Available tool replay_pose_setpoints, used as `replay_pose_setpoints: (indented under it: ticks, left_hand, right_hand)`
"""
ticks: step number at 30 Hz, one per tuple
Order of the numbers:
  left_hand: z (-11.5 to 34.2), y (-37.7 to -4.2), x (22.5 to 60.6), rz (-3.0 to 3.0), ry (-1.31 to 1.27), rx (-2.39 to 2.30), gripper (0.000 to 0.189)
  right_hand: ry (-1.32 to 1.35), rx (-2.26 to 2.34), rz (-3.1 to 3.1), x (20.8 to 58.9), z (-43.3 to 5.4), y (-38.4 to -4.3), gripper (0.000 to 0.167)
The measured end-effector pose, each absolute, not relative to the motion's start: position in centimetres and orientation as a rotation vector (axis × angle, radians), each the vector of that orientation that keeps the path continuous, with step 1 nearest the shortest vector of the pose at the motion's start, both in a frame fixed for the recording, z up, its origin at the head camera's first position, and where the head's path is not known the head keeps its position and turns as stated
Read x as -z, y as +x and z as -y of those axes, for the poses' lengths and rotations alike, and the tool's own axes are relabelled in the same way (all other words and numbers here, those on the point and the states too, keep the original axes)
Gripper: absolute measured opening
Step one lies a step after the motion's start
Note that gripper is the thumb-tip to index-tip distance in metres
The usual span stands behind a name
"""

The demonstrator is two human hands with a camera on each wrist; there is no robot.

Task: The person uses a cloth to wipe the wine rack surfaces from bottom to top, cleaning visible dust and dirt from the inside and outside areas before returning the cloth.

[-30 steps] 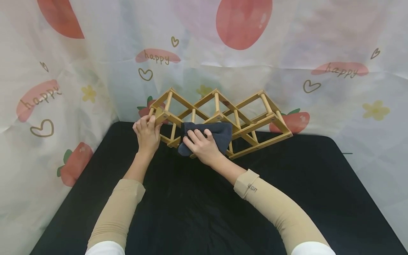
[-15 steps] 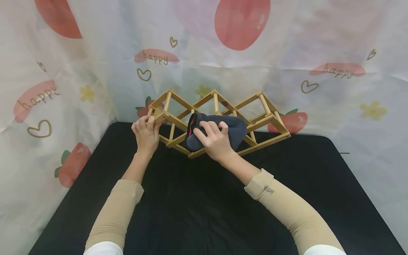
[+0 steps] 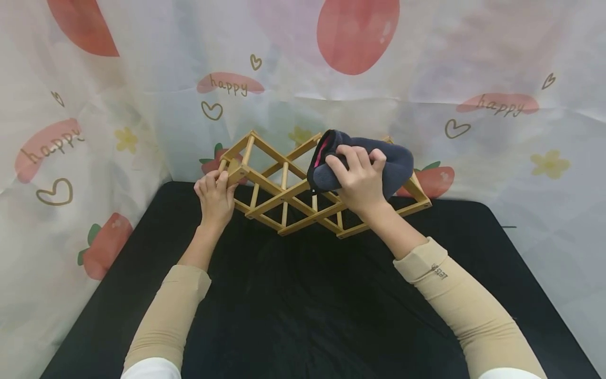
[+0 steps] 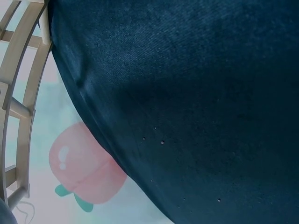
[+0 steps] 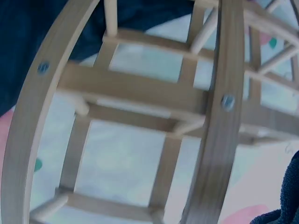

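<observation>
A light wooden folding lattice rack stands at the back of the table, its crossed slats joined by round dowels. My left hand grips its left end, fingers curled over the end slat. With bent fingers my right hand holds a dark blue, soft fabric pouch-like thing, its black-edged opening facing left and showing pink. It is over the rack's right half, hiding part of the upper slats. The right wrist view shows the rack close up and a bit of blue fabric at the lower right.
A black cloth covers the table. A pale printed curtain with fruit, hearts and lettering hangs close behind the rack and along the left side.
My right hand has lifted the blue fabric thing up and to the right, from the rack's front to over its right half. My left hand keeps its grip on the rack's end.
</observation>
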State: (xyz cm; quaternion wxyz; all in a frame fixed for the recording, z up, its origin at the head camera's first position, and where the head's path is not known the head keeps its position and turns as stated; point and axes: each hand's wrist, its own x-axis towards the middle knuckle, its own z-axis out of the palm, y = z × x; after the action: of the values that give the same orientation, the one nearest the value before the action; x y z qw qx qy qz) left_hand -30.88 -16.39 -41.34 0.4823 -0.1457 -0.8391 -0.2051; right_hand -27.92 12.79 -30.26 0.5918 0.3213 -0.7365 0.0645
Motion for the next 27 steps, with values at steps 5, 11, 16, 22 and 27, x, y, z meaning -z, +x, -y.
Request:
replay_pose_setpoints:
  ticks: [5,11,16,22,27]
  left_hand:
    - [16.4,-30.9,41.2,2.054,-0.367,0.518,0.044]
    - [16.5,-30.9,41.4,2.06,-0.355,0.493,0.044]
    - [16.5,-31.0,41.4,2.062,-0.346,0.488,0.044]
    - [16.5,-30.9,41.5,2.072,-0.337,0.511,0.041]
    - [16.4,-30.8,41.4,2.071,-0.342,0.522,0.041]
  right_hand:
    - [0.719,-0.128,1.747,28.9,-14.2,-29.3,0.008]
    - [0.756,-0.07,1.915,27.8,-15.4,-31.1,0.014]
    - [0.809,-0.011,2.122,27.8,-15.7,-32.3,0.03]
    - [0.811,0.164,2.279,28.6,-15.8,-33.5,0.026]
    - [0.856,0.294,2.427,29.2,-16.1,-33.8,0.029]
